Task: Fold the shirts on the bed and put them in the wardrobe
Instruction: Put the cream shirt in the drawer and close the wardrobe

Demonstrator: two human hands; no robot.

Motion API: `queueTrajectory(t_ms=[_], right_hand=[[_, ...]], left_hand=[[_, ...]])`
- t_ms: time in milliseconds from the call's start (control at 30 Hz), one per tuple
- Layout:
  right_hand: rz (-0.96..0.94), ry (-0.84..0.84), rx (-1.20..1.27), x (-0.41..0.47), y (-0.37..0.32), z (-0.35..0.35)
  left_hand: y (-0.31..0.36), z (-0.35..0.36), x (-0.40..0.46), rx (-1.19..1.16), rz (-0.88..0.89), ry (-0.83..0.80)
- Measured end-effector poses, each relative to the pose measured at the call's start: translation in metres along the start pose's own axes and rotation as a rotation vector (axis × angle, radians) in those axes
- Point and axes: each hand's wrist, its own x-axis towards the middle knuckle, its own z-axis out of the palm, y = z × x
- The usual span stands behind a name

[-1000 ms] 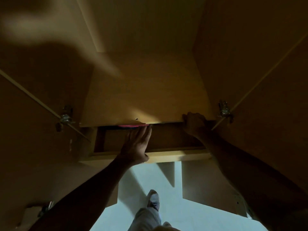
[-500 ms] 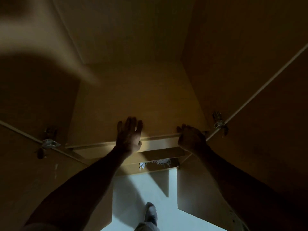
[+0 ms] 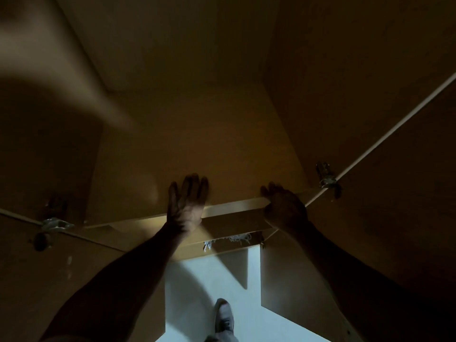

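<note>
One wooden wardrobe (image 3: 197, 70) fills the dim view, seen from above with both of its doors swung open. At the far left, one metal hinge (image 3: 53, 224) sits on the edge of the left door (image 3: 37, 280), with a round dark fitting just below it. Moving right, one shelf board (image 3: 197, 156) spans the middle of the wardrobe, its pale front edge catching a strip of light.

The left hand (image 3: 186, 203) lies flat on that board near its front edge, fingers straight and spread, palm down, gripping nothing. Just right of it, below the board's edge, a small patch of white patterned fabric (image 3: 229, 239) peeks from the compartment beneath; too little shows to say whether it is a shirt. No other garment is visible.

Further right, the right hand (image 3: 283, 208) curls its fingers over the front edge of the shelf board, clasping it near the right corner. Beyond it, a second hinge (image 3: 325, 176) sits on the right door (image 3: 407, 218).

At the bottom centre, one grey shoe (image 3: 223, 315) stands on the pale floor (image 3: 192, 292) between the two forearms.
</note>
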Motion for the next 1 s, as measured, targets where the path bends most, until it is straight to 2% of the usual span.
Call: queueTrajectory(t_ms=[100,267,433,533,633,733,900,1000], right_hand=[[-0.002,-0.021,0.006,-0.002,0.001,0.000],[0.034,-0.098,0.174,-0.024,0.004,0.003],[0.156,-0.014,0.279,-0.088,0.004,0.015],[0.177,0.145,0.300,-0.145,0.003,0.023],[0.118,0.346,0.320,-0.203,-0.001,0.019],[0.145,0.348,0.360,-0.254,0.001,0.020],[0.055,0.649,0.346,-0.337,-0.001,0.007],[0.170,0.789,0.358,-0.366,0.004,-0.006]], left_hand=[[0.003,-0.002,0.001,-0.024,0.010,-0.011],[-0.004,-0.035,0.006,-0.139,-0.029,-0.266],[0.018,-0.066,-0.031,-0.378,-0.014,-0.102],[0.049,-0.085,-0.062,-0.488,0.046,0.005],[0.087,-0.121,-0.095,-0.558,0.145,0.147],[0.125,-0.164,-0.130,-0.714,0.207,0.227],[0.175,-0.248,-0.183,-1.035,0.311,0.182],[0.194,-0.299,-0.197,-1.134,0.322,0.169]])
